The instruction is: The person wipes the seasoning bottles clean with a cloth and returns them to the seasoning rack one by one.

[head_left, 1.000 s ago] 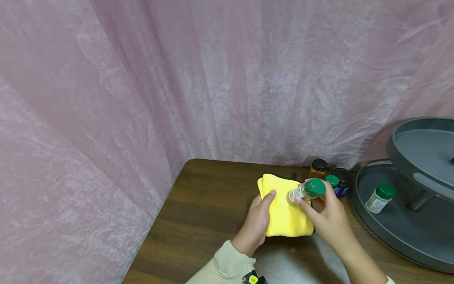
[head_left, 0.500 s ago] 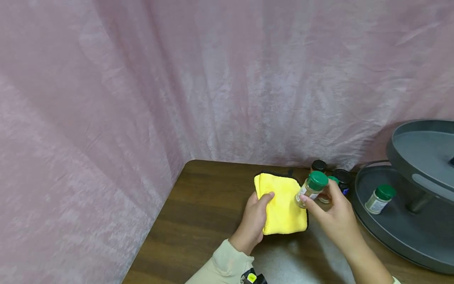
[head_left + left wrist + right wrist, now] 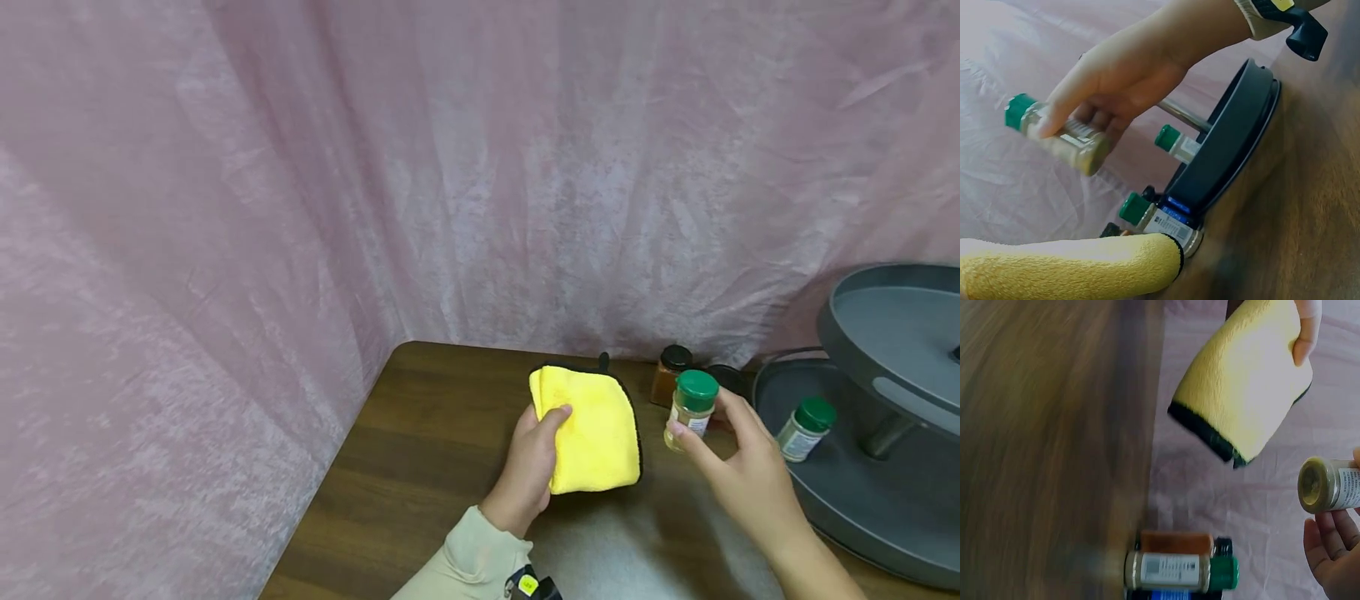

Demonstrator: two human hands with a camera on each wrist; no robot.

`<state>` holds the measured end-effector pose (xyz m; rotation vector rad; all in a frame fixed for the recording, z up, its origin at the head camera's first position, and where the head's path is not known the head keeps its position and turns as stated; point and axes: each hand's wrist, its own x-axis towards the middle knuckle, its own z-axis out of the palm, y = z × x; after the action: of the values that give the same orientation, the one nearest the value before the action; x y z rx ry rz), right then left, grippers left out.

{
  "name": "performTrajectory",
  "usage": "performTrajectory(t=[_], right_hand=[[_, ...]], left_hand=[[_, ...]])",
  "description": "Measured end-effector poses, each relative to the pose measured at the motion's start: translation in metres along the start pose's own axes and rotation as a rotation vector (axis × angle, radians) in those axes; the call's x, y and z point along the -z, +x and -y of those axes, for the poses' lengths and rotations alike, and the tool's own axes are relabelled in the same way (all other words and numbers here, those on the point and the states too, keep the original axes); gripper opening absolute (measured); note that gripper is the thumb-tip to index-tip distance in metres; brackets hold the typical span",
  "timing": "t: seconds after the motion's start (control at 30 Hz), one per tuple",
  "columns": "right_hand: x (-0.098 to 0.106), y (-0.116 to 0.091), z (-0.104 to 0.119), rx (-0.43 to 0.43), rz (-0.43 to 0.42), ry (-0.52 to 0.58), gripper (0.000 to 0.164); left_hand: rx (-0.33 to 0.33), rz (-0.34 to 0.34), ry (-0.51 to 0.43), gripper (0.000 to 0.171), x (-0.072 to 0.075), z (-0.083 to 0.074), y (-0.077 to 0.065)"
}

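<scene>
Right wrist: held jar's base (image 3: 1314, 485), hidden in head view.

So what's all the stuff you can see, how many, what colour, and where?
cloth: one, yellow with black edging, in the left hand
held jar: one, tan with green cap, in the right hand
table jar: one, tan with green cap, on the table
tray jar: one, pale with green cap, on the stand
brown jar: one, orange-brown with black lid, near the curtain
blue-labelled jar: one, dark, beside the table jar
stand: one, grey, two tiers, far right
table: one, brown, below everything
curtain: at least one, pink, behind
hands: two, bare, over the table
sleeves: two, pale, above the wrists
</scene>
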<state>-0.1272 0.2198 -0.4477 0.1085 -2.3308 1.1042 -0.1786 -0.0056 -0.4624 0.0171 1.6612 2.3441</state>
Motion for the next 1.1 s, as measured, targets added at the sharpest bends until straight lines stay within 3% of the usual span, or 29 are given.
performTrajectory(t=[0.3,0.8,1.1], right_hand=[[0.027,-0.008,-0.026,-0.048,-0.035,-0.117,0.057],[0.059,-0.017,-0.063,-0.186,0.004,-0.226,0.059],[0.074,-0.021,-0.079,-0.274,-0.054,-0.301,0.056]], left_hand=[[0.011,-0.004,0.021,0.035,0.000,0.003,0.004],[0.012,-0.044,0.019,0.035,0.006,0.007,0.006],[0.028,-0.030,0.012,0.035,0.006,0.007,0.007]])
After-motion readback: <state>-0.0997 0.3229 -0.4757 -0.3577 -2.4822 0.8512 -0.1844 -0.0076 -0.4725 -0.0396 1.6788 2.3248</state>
